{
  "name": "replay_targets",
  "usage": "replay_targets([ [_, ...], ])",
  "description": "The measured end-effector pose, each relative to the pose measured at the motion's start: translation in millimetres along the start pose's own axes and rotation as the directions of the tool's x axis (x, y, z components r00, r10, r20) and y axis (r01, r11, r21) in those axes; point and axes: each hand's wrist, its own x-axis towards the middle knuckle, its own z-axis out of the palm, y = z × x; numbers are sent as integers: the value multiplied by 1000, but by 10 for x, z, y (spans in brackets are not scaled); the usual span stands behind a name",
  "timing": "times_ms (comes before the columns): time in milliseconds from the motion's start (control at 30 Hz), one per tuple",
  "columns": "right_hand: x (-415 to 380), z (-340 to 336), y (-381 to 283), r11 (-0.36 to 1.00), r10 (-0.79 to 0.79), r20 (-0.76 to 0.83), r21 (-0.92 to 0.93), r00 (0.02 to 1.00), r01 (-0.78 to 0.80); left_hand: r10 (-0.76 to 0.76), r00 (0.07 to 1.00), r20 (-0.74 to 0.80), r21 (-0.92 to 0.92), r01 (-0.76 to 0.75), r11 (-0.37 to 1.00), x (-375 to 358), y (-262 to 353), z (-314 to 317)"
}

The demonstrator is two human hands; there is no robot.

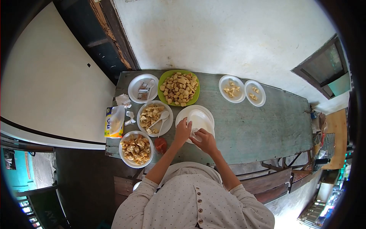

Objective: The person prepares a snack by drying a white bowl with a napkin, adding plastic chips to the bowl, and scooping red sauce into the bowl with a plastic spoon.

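My left hand (183, 131) is closed on the left edge of a small white oval plate (201, 117), tilted above a larger white round plate (210, 111). Against its lower side my right hand (206, 141) is closed, with a crumpled white bit that looks like tissue (195, 131) at its fingertips. Just left of my hands lies a white plate of pale cut pieces (151, 116) with two white spoons on it. Behind that stands a green plate (198, 91) heaped with round, light-brown pieces.
A white plate of browned pieces (136, 149) sits front left beside a red bundle (160, 145). Further left are a tissue pack (114, 121) and crumpled tissues (123, 100). Another plate (133, 88) holds a small packet. Two plates (231, 88) with few pieces stand by the wall.
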Motion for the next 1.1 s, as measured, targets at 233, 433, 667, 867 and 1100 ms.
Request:
replay_targets([
  [233,20,125,434,995,88,-317,63,944,-72,134,970,-201,-98,-156,983,-160,-132,-128],
  [433,377,0,306,999,34,-496,22,868,-26,217,963,-162,-154,-242,958,-254,145,-219],
  [667,197,336,-243,971,-200,-204,89,958,221,109,976,-188,-206,-148,967,-172,195,-364],
  [867,520,-4,141,999,-20,-306,-35,952,10,232,968,-93,-139,-243,960,-237,290,-501],
  [1100,248,264,-184,969,-241,-168,11,956,247,307,941,-143,-96,-321,942,-85,390,-540],
])
